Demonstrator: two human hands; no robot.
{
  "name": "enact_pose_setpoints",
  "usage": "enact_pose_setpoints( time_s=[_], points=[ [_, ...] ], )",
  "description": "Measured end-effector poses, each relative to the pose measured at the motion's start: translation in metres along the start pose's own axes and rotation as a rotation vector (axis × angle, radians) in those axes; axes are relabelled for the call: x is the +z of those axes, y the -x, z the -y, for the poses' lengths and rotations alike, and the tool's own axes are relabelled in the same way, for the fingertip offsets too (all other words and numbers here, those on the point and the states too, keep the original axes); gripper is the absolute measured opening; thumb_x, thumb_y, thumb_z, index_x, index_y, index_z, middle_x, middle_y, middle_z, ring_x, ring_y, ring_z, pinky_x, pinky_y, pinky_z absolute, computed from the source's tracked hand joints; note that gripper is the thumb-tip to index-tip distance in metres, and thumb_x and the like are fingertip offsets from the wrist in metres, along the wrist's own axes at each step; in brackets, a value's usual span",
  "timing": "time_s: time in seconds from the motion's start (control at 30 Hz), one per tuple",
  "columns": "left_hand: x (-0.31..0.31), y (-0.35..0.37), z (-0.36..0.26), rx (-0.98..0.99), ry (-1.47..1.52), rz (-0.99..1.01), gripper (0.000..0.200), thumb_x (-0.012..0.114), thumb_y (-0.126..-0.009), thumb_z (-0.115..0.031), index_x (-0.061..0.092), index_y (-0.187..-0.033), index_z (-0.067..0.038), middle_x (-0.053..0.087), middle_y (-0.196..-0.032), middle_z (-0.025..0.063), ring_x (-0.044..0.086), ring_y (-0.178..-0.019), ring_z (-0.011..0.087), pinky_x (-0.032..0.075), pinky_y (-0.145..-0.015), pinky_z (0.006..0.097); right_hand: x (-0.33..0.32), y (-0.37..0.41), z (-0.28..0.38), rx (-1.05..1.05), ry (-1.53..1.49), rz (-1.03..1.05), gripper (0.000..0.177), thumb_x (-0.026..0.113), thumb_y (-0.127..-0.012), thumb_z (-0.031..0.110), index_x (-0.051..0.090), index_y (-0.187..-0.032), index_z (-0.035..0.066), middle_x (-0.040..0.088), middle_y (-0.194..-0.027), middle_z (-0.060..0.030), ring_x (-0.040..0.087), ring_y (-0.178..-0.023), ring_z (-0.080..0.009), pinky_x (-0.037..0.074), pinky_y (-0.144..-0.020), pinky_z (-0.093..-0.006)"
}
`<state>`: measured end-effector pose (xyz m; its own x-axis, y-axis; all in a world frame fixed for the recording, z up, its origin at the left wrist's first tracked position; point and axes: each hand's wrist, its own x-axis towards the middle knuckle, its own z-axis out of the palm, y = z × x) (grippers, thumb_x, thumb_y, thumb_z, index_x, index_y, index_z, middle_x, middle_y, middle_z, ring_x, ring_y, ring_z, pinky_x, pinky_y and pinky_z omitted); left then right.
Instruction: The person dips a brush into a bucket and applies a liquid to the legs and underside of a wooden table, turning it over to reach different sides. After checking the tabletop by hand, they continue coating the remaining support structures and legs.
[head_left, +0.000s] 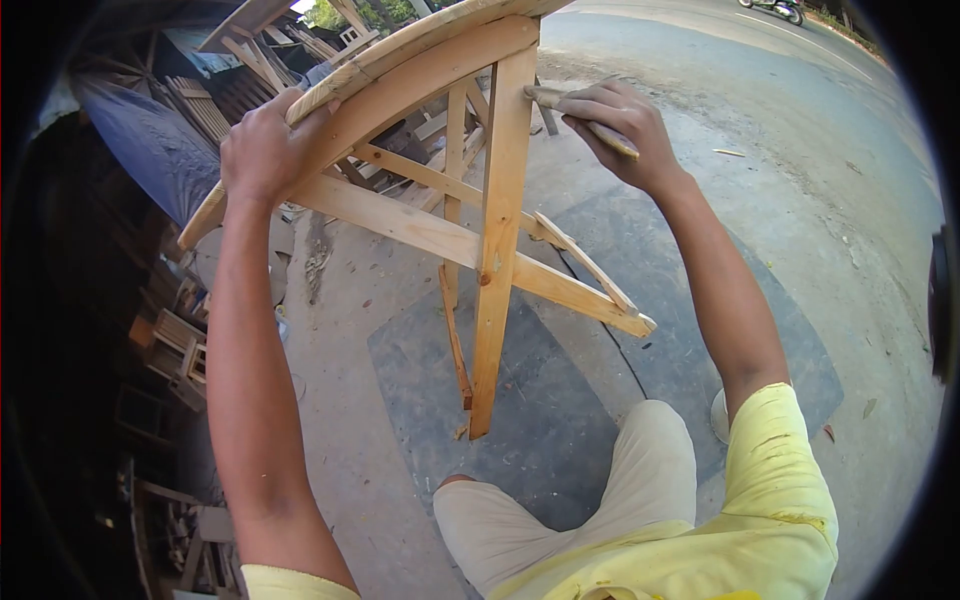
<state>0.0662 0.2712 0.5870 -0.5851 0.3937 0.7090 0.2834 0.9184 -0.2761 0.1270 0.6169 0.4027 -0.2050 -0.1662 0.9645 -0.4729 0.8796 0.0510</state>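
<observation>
A wooden folding table with a curved-edged top (430,60) and crossed legs (497,220) is tipped up in front of me. My left hand (268,150) is closed around the edge of the top, at the left. My right hand (625,130) is closed around a paintbrush (612,140), its handle showing below the fingers. The brush's tip meets or nearly meets the upper part of the upright leg; the fingers partly hide the brush. The two legs cross near the middle, and one ends low, above a dark sheet on the ground.
Dark flat sheets (500,400) lie on the concrete ground (340,400) under the table and by my knees. Stacked wood and a blue tarp (150,150) are at the left. A road (720,50) with a motorcycle (775,8) runs at the upper right.
</observation>
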Motion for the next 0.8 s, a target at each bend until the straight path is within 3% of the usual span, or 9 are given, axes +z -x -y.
enact_pose_setpoints(
  time_s=[0.03,0.2,0.3,0.37,0.47,0.57,0.67,0.73,0.8],
  points=[
    [0.0,0.0,-0.001,0.005,0.008,0.01,0.048,0.055,-0.091,-0.066,0.07,-0.11,-0.025,0.073,-0.099,0.0126,0.069,-0.098,0.0374,0.052,-0.084,0.0487,0.002,-0.006,0.0,-0.041,0.031,-0.129,0.023,0.071,-0.085,0.01,0.075,-0.106,0.014,0.073,-0.103,-0.0053,0.066,-0.094,-0.0263,0.054,-0.08,-0.038],
    [0.004,-0.001,0.002,0.01,-0.019,-0.01,0.049,0.055,-0.091,-0.067,0.07,-0.11,-0.025,0.074,-0.099,0.0126,0.069,-0.099,0.0366,0.052,-0.084,0.0488,0.053,0.011,0.02,0.037,0.007,-0.141,0.023,0.072,-0.085,0.009,0.075,-0.107,0.012,0.073,-0.11,-0.0064,0.065,-0.092,-0.0281,0.054,-0.077,-0.0377],
    [0.011,-0.004,0.008,0.02,-0.022,-0.038,0.05,0.055,-0.09,-0.068,0.07,-0.111,-0.026,0.074,-0.099,0.0127,0.069,-0.099,0.0362,0.052,-0.084,0.0493,0.044,0.037,0.054,0.051,-0.043,0.001,0.024,0.073,-0.083,0.006,0.075,-0.105,0.011,0.073,-0.106,-0.0064,0.065,-0.09,-0.0275,0.054,-0.076,-0.0366],
    [0.013,-0.007,0.009,0.04,-0.017,-0.06,0.05,0.054,-0.09,-0.068,0.07,-0.112,-0.026,0.074,-0.1,0.0127,0.069,-0.099,0.0359,0.053,-0.084,0.0495,0.034,0.049,0.059,0.047,-0.289,0.329,0.031,0.074,-0.078,0.006,0.077,-0.107,0.017,0.074,-0.099,-0.0051,0.067,-0.09,-0.0245,0.055,-0.076,-0.0369],
    [0.013,-0.006,0.007,0.018,-0.066,-0.037,0.052,0.053,-0.091,-0.069,0.069,-0.119,-0.028,0.073,-0.104,0.0136,0.07,-0.102,0.0328,0.055,-0.088,0.0473,0.026,0.021,0.034,0.123,-0.468,0.397,0.025,0.078,-0.079,0.006,0.077,-0.104,0.014,0.075,-0.093,-0.0066,0.069,-0.082,-0.0216,0.055,-0.072,-0.0339],
    [0.016,-0.004,0.011,0.029,-0.074,-0.054,0.052,0.054,-0.091,-0.068,0.068,-0.123,-0.029,0.073,-0.106,0.0133,0.07,-0.102,0.0319,0.055,-0.089,0.0464,0.027,-0.019,-0.013,0.224,-0.464,0.086,0.018,0.07,-0.091,0.008,0.076,-0.108,0.009,0.077,-0.096,-0.0071,0.072,-0.085,-0.0136,0.056,-0.074,-0.029],
    [0.019,-0.004,0.014,0.052,-0.07,-0.07,0.054,0.053,-0.09,-0.069,0.068,-0.126,-0.031,0.073,-0.107,0.0127,0.07,-0.102,0.0312,0.055,-0.089,0.0465,0.032,-0.028,-0.009,0.007,0.0,-0.163,0.023,0.071,-0.089,0.011,0.075,-0.111,0.015,0.074,-0.098,-0.0078,0.07,-0.086,-0.0242,0.055,-0.072,-0.0346],
    [0.024,-0.005,0.017,0.073,-0.086,-0.134,0.052,0.053,-0.092,-0.066,0.066,-0.129,-0.031,0.072,-0.108,0.0154,0.068,-0.105,0.0351,0.053,-0.089,0.0484,0.051,-0.001,0.028,0.003,0.065,-0.227,0.026,0.07,-0.087,0.011,0.074,-0.112,0.016,0.072,-0.103,-0.0078,0.066,-0.091,-0.0288,0.054,-0.077,-0.0372],
    [0.028,-0.007,0.02,0.056,-0.106,-0.194,0.055,0.053,-0.091,-0.065,0.062,-0.134,-0.031,0.071,-0.113,0.0152,0.066,-0.109,0.0368,0.051,-0.094,0.0489,0.078,0.054,0.075,0.094,0.032,-0.071,0.038,0.068,-0.078,0.01,0.074,-0.113,0.023,0.069,-0.111,-0.0048,0.063,-0.091,-0.0264,0.054,-0.076,-0.0368]
  ],
)
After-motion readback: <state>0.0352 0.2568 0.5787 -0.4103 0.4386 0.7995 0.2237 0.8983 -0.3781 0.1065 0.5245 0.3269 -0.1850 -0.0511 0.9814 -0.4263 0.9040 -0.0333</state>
